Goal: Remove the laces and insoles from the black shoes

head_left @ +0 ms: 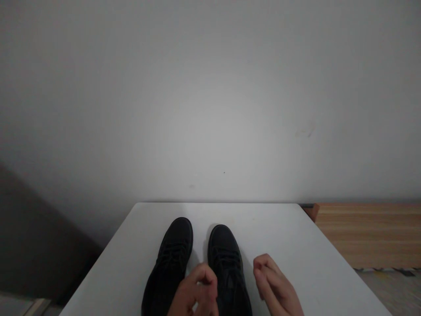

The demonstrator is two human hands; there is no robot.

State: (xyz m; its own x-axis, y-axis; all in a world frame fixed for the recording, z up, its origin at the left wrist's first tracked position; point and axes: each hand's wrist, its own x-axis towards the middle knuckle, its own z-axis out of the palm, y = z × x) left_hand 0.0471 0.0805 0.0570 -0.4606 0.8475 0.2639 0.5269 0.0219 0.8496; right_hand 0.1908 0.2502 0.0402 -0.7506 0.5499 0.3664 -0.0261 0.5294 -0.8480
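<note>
Two black lace-up shoes stand side by side on a white table (296, 237), toes pointing away from me: the left shoe (171, 259) and the right shoe (226, 259). My left hand (197, 292) hovers between them over the right shoe's laces, fingers curled and pinched together; what they hold, if anything, is hidden. My right hand (274, 285) is just right of the right shoe, fingers curled loosely inward, with nothing visible in it.
A plain white wall (210, 96) rises right behind the table. A wooden surface (368, 232) lies to the right, beyond the table's edge. A dark area (36, 245) lies to the left.
</note>
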